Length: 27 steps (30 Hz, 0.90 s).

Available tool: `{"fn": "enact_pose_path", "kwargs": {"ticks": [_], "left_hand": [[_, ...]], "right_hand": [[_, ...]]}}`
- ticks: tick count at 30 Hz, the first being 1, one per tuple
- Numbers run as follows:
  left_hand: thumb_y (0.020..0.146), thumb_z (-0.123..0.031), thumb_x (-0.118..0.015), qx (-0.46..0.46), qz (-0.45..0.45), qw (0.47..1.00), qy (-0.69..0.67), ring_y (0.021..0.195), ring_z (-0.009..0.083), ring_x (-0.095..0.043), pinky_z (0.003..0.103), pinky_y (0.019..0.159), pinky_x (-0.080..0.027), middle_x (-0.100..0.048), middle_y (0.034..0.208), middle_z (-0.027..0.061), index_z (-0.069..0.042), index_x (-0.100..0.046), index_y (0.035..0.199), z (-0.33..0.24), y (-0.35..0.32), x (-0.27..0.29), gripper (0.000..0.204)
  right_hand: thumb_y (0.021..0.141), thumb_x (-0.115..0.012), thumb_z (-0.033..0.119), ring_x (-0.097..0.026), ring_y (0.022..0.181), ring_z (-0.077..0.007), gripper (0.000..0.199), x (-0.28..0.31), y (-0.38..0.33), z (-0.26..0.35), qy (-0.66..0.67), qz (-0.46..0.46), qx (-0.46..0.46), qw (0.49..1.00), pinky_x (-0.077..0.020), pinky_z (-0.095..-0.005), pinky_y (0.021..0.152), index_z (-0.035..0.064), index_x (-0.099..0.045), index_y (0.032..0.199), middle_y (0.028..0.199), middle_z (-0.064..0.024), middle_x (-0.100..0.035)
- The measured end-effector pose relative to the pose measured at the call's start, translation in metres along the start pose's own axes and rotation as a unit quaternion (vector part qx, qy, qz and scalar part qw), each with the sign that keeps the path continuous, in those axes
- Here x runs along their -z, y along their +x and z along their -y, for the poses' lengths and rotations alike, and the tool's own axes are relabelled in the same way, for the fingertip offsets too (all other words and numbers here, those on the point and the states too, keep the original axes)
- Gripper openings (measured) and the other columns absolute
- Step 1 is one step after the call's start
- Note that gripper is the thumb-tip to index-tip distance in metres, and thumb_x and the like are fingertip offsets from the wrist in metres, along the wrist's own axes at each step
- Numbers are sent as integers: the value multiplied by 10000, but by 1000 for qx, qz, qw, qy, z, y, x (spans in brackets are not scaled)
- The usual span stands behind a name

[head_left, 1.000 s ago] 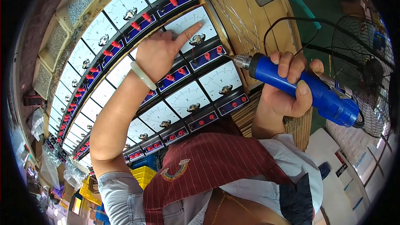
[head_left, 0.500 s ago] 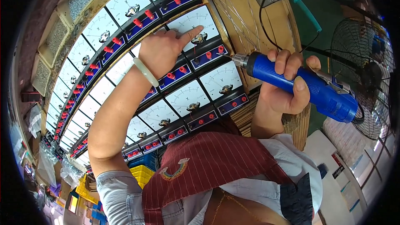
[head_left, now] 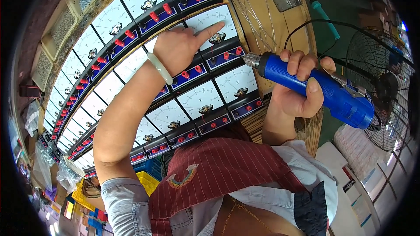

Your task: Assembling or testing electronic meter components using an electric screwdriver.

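My left hand [head_left: 181,48], a pale green bangle [head_left: 160,67] on its wrist, rests on a white-faced panel meter [head_left: 213,21] with the index finger stretched out to the dial's lower edge. My right hand [head_left: 299,88] grips a blue electric screwdriver [head_left: 321,89], bit end pointing left at the meter row just beside the red terminals [head_left: 232,53]. The tip hangs close to the panel; contact cannot be made out. Three long rows of identical meters [head_left: 201,100] with red terminal posts fill the wooden bench [head_left: 262,17].
A black cable loops from the screwdriver's rear over the bench. A black cage fan [head_left: 387,87] stands at right. A teal-handled soldering iron [head_left: 321,11] lies at the back. Yellow and blue bins [head_left: 146,177] sit below the bench; white boxes [head_left: 363,148] lie at lower right.
My left hand has slid right along the upper row, its index finger now on the rightmost meter. The screwdriver has stayed near the same terminals, shifting slightly.
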State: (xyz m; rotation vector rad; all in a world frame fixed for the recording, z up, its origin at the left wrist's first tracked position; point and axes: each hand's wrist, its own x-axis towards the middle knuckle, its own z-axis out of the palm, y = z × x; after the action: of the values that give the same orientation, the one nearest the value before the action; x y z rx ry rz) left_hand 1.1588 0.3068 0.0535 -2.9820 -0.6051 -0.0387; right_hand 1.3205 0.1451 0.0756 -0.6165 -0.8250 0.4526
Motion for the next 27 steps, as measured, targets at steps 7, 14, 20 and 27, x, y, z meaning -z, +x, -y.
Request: {"fn": "enact_pose_path", "kwargs": {"ticks": [7,14,20,27], "left_hand": [[751,-30,-524,10,5,1000,14,664,195,-620,322,568,-485,-614,723,52,-282,-355,1375,-1,1,-5,694],[749,-28,-526,2,17,1000,14,686,198,-629,329,570,-495,-618,740,55,-285,-346,1379,-1,1,-3,704],[741,-16,-523,10,9,1000,9,684,204,-625,331,570,-506,-612,743,57,-285,-348,1377,-4,1,-5,712],[731,1,-524,2,16,1000,-9,689,219,-620,322,578,-504,-608,739,65,-274,-361,1373,-2,2,-3,717]], "right_hand": [[760,-551,196,-463,705,-169,429,-1,-3,-2,2,13,-6,1000,-378,-415,806,128,-470,1176,712,-30,-451],[755,-560,190,-470,712,-171,431,2,-2,0,7,4,-5,1000,-381,-415,816,128,-473,1172,713,-32,-455],[753,-562,192,-474,720,-171,433,3,-1,1,4,0,-7,1000,-386,-412,812,128,-473,1172,712,-32,-458],[754,-562,200,-467,713,-169,426,3,-2,-1,1,13,-7,1000,-387,-410,803,129,-474,1165,710,-32,-457]]}}
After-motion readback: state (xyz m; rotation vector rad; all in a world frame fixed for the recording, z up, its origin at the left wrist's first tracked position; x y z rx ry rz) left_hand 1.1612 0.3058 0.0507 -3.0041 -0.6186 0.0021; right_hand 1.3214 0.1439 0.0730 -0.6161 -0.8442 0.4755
